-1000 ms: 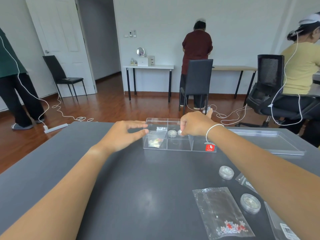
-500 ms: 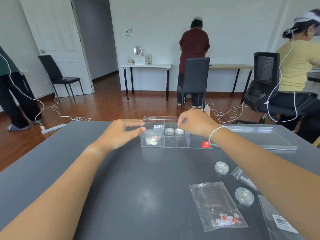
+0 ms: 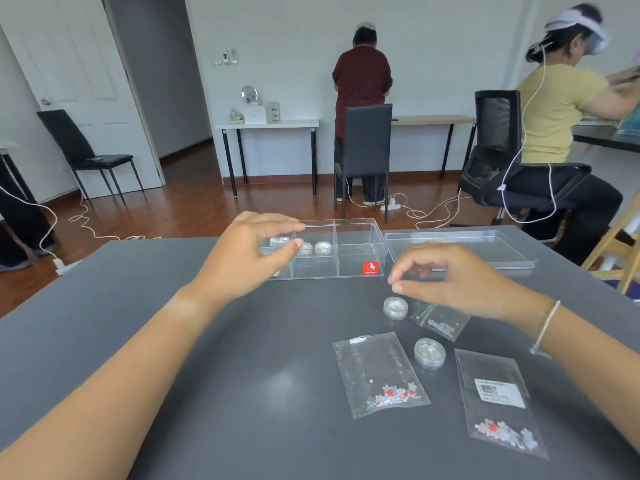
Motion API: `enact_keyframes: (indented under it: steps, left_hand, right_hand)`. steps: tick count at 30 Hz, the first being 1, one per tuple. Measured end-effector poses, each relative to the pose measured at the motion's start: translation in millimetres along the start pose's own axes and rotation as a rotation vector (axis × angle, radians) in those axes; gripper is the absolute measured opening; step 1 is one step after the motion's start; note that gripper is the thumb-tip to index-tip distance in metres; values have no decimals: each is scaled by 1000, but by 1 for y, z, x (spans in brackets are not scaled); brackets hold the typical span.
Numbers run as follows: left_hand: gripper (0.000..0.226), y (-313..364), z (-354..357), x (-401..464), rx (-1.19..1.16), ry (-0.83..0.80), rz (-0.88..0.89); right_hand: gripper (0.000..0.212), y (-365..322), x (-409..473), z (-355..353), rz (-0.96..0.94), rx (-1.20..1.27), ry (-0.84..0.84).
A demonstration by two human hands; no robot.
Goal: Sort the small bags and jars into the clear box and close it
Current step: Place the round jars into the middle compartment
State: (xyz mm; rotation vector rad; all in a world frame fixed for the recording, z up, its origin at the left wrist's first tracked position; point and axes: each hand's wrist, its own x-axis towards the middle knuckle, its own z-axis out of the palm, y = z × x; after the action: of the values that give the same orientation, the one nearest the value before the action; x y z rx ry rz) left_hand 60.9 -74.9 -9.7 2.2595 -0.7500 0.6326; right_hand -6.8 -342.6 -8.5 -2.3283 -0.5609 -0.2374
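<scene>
The grey table [image 3: 207, 358] stands on a wood floor [image 3: 194, 206]. The box [image 3: 360, 251] sits at 12 o'clock, two jars [image 3: 395, 307] near it. Left hand [image 3: 249, 254] and right hand [image 3: 460, 282] hang empty, fingers loosely curled.

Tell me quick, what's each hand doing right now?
Left hand: open, holding nothing, at the clear box.
Right hand: open, holding nothing, fingers curled just above a small jar.

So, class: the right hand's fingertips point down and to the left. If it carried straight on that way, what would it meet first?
Most likely the small round jar just below the right hand, which is empty. Height above the grey table is hard to judge.
</scene>
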Motion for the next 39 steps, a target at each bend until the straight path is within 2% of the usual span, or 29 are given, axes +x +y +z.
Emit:
enact_keyframes:
  steps: [2,4,9,13,18,22,30,39]
  left_hand:
    - [22,20,12,-5,-42,-46,39]
    - [22,36,27,-9,-81,-134,81]
    - [26,58,57,-10,-163,-290,133]
    - [34,63,73,-10,-120,-433,120]
    - [27,71,80,-10,-107,-531,200]
    - [29,67,81,-12,-40,-515,165]
    - [29,61,75,-13,-109,-452,87]
    - [25,51,42,-3,-199,-186,13]
  right_hand:
    - [3,2,-9,-4,12,19,-36]
    - [17,3,-17,-8,17,39,-84]
    - [18,8,-29,-7,54,23,-261]
    - [26,9,-30,-6,109,-19,-347]
    - [30,6,-32,-6,132,-68,-398]
    - [23,4,-31,-4,122,-68,-403]
    - [19,10,-30,-3,140,-12,-344]
    - [17,9,-24,-1,81,81,-219]
